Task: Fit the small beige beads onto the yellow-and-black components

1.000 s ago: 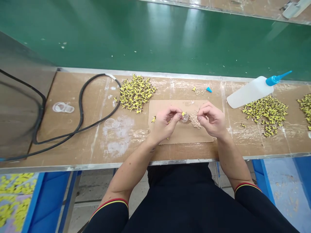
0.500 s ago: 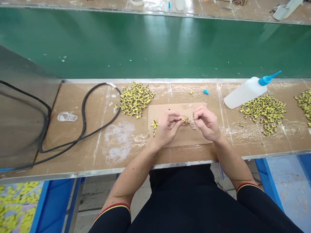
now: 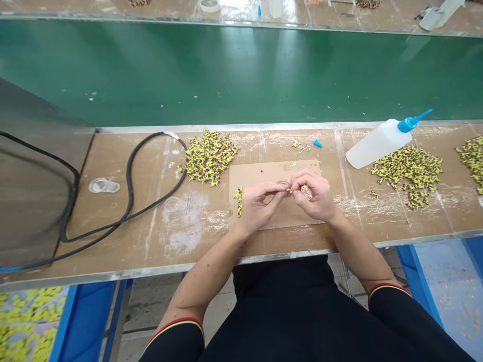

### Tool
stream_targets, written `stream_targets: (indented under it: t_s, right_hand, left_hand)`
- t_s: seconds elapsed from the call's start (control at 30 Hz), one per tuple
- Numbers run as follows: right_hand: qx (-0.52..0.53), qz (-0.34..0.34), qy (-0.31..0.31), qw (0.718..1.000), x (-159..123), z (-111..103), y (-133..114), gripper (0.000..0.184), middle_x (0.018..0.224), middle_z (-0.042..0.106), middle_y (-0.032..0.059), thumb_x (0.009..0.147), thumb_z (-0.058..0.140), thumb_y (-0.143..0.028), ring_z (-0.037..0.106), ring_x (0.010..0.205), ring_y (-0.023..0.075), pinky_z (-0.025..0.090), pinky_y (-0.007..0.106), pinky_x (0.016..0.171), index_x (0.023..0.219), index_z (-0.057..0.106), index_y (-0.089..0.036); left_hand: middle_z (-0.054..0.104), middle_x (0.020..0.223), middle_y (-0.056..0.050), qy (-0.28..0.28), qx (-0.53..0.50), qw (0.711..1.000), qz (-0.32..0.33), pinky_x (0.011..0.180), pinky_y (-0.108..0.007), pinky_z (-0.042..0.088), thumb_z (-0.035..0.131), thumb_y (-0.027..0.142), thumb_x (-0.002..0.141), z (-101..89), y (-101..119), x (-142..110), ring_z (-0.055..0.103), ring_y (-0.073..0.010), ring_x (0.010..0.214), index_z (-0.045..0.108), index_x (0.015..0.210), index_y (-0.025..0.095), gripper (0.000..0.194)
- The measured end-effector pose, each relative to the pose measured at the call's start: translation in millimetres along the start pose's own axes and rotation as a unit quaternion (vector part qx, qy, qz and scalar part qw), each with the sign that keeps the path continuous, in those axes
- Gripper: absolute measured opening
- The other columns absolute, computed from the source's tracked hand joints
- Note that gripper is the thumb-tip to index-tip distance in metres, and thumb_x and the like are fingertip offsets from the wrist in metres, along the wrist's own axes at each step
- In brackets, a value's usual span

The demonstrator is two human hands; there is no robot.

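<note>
Tray [image 3: 81, 317] holds yellow pieces [image 3: 11, 337], left hand [image 3: 259, 207] another piece [image 3: 289, 190].

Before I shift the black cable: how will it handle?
Probably bendy but springy: the cable lies in wide, smooth curves without sharp kinks. It crosses over itself, so pulling one part may drag the rest. Its loop runs by the left yellow heap, so a sideways push could scatter pieces.

Right of the hands [image 3: 320, 199], free room ends at the bottle [image 3: 375, 145].
</note>
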State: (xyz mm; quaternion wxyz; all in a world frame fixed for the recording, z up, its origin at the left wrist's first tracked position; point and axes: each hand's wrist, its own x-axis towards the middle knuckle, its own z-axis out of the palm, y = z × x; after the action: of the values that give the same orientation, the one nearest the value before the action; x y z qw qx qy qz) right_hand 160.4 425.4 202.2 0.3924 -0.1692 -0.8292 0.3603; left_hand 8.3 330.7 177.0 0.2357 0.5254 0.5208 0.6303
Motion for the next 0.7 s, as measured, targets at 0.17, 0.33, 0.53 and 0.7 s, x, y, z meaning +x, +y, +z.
stream_targets:
  t_s: [0.17, 0.33, 0.53, 0.7]
  right_hand:
    - [0.017, -0.003, 0.007, 1.0, -1.2, 2.8, 0.4, 0.01, 0.085, 0.069, 0.0024, 0.085, 0.058, -0.014, 0.063, 0.073, 0.0156, 0.053, 0.031, 0.067, 0.083, 0.06, -0.023]
    - [0.018, 0.006, 0.014, 1.0, -0.9, 3.5, 0.4, 0.01, 0.084, 0.068, 0.0021, 0.086, 0.059, -0.015, 0.064, 0.073, 0.016, 0.054, 0.031, 0.068, 0.083, 0.061, -0.023]
    - [0.001, -0.003, 0.014, 1.0, -0.6, 4.2, -0.1, 0.01, 0.084, 0.068, 0.002, 0.085, 0.059, -0.014, 0.064, 0.073, 0.0154, 0.054, 0.03, 0.067, 0.083, 0.061, -0.023]
    - [-0.014, -0.007, 0.02, 1.0, -0.3, 4.8, -0.8, 0.01, 0.085, 0.068, 0.0019, 0.086, 0.059, -0.014, 0.064, 0.073, 0.0149, 0.054, 0.03, 0.067, 0.083, 0.06, -0.023]
  left_hand:
    - [0.082, 0.092, -0.005, 0.006, -0.005, 1.0, 0.0, 0.08, -0.03, 0.067, 0.075, 0.031, 0.091, 0.9, 0.8, -0.5, 0.08, -0.0184, 0.084, 0.079, 0.095, 0.021, 0.012]
    - [0.082, 0.092, -0.004, 0.006, -0.006, 1.0, 0.0, 0.082, -0.03, 0.066, 0.076, 0.028, 0.09, 1.0, 0.2, -1.5, 0.08, -0.018, 0.085, 0.079, 0.095, 0.022, 0.009]
    - [0.083, 0.092, -0.004, 0.005, 0.009, 1.0, 0.017, 0.081, -0.029, 0.066, 0.076, 0.026, 0.09, 0.3, 0.6, -0.8, 0.08, -0.0179, 0.084, 0.08, 0.094, 0.022, 0.007]
    - [0.083, 0.092, -0.003, 0.014, 0.04, 0.997, 0.062, 0.082, -0.026, 0.066, 0.076, 0.013, 0.087, 0.1, 1.9, 0.8, 0.08, -0.0162, 0.084, 0.079, 0.094, 0.021, 0.011]
